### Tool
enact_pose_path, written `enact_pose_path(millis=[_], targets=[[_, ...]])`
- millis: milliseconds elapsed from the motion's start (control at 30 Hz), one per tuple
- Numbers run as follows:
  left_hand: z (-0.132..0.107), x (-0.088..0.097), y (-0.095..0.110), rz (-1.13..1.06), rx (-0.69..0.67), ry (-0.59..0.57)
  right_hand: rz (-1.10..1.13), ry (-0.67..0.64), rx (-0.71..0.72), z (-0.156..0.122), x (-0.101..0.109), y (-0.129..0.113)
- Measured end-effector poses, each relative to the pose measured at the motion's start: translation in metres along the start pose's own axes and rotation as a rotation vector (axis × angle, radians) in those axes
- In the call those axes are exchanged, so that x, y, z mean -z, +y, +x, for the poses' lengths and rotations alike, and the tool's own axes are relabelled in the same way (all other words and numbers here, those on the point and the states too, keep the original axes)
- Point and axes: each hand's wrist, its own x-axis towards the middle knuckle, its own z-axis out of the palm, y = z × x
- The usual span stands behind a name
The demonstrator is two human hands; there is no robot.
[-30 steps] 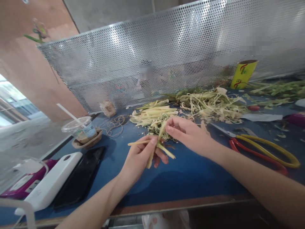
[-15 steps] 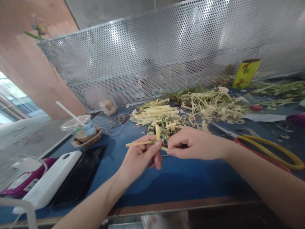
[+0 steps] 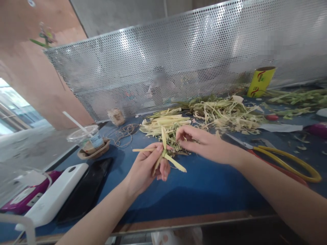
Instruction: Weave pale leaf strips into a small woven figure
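Observation:
Pinched in my left hand (image 3: 149,161) is a small cross-shaped piece of folded pale-yellow leaf strips (image 3: 164,149), its ends sticking out in several directions. My right hand (image 3: 195,140) hovers just right of it, fingers curled loosely apart, with nothing visible in them. Behind the hands lie a heap of small greenish flower bits (image 3: 176,131) and a bundle of flat yellow-green strips (image 3: 166,120). Farther right is a tangled pile of dry shredded husks (image 3: 227,114). Scissors with yellow and red handles (image 3: 288,158) rest beside my right forearm.
At left stand a plastic cup with a straw (image 3: 87,137), a coil of twine (image 3: 125,134), a white power bank (image 3: 55,194), a black phone (image 3: 87,190) and a purple power strip (image 3: 28,194). A yellow tube (image 3: 261,82) stands before a perforated metal panel (image 3: 178,51).
My right hand has let go of one strip end and drawn up and away, its fingers loosening. The left hand keeps its hold, and the strip ends now show more spread out.

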Motion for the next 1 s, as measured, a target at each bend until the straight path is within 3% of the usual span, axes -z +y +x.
enact_pose_path(millis=[100,200,400,467,533,700,867,1000], targets=[[0.001,-0.003,-0.004,-0.023,0.017,-0.016,-0.081,-0.012,0.095,0.001,-0.007,-0.002],[0.000,-0.005,-0.007,-0.033,0.028,-0.049,0.022,-0.065,0.087,0.002,-0.014,-0.001],[-0.006,0.001,-0.009,-0.205,0.096,-0.299,0.751,-0.240,0.062,0.004,-0.029,0.005],[-0.006,0.003,-0.010,-0.215,0.104,-0.330,0.856,-0.240,0.079,0.005,-0.032,0.005],[-0.004,0.006,-0.011,-0.180,0.081,-0.285,0.821,-0.178,0.034,0.004,-0.032,0.003],[-0.001,0.008,-0.008,0.075,-0.107,-0.219,0.468,0.074,-0.050,-0.002,-0.029,-0.007],[-0.006,0.004,-0.004,0.405,-0.318,-0.138,0.395,0.107,-0.070,-0.004,-0.032,-0.012],[-0.004,0.003,-0.010,0.396,-0.428,-0.046,0.262,0.191,-0.008,-0.006,-0.036,-0.010]])
